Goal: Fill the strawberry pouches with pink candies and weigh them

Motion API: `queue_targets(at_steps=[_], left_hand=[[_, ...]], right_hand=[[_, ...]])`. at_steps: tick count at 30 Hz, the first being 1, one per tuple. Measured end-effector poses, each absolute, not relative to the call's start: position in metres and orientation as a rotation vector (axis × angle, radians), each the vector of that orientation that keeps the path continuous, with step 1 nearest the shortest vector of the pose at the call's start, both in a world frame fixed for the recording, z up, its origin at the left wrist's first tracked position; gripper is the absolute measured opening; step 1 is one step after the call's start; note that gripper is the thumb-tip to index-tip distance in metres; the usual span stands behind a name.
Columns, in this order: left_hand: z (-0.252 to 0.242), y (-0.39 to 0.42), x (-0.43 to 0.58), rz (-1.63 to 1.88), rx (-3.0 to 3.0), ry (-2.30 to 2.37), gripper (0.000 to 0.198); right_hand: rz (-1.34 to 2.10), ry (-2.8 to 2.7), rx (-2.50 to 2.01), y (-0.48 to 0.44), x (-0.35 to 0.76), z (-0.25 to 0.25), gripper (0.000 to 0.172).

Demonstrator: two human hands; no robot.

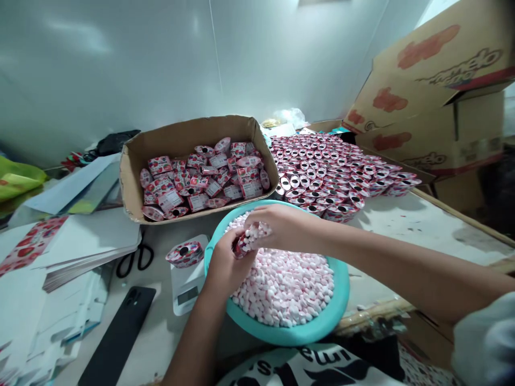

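My left hand (230,265) is wrapped round a small red printed candy box (240,244), held tilted over the left part of a turquoise basin (341,292). Cupped above that box, my right hand (270,224) holds a heap of small pale pink and white candies (257,231) at its opening. More such candies (287,287) fill the basin. Left of the basin, a similar box (185,253) with a dark opening in its top sits on a white digital scale (186,289).
Behind the basin stands a cardboard carton (131,185) with many printed boxes inside. Rows of open-topped boxes (317,171) cover the table at back right. Black scissors (139,260), a phone (118,335) and paper stacks (84,241) lie left. Large cartons (438,107) stand at right.
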State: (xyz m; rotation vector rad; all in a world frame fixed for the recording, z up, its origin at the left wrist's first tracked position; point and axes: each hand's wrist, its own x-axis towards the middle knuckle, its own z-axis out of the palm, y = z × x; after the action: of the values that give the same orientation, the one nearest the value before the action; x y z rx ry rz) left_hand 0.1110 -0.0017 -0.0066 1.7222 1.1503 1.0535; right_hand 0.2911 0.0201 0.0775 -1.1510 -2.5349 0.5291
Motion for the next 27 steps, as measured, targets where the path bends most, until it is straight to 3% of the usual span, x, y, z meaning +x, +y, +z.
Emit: queue_targets(at_steps=[3,6,12,15,17,27], left_hand=[[-0.009,-0.001,0.112,1.086,1.726,1.162,0.034],[-0.012,-0.001,0.111,1.117,1.735,1.177,0.036],[-0.009,-0.004,0.111,1.119,1.709,1.228,0.039],[-0.008,-0.004,0.111,1.105,1.7,1.238,0.039],[-0.009,-0.003,0.111,1.094,1.696,1.241,0.04],[-0.009,-0.003,0.111,1.047,1.703,1.259,0.042]], right_hand=[[0.446,-2.511,-1.108,0.018,0.298,0.083,0.023],[0.426,-2.476,-1.205,0.016,0.316,0.08,0.036],[0.837,-2.626,-1.54,0.0,0.346,0.02,0.104],[0.907,-2.664,-1.572,-0.014,0.347,-0.005,0.121],[0.92,-2.598,-1.557,-0.023,0.346,-0.01,0.117],[0.934,-2.252,-1.674,-0.03,0.343,-0.016,0.063]])
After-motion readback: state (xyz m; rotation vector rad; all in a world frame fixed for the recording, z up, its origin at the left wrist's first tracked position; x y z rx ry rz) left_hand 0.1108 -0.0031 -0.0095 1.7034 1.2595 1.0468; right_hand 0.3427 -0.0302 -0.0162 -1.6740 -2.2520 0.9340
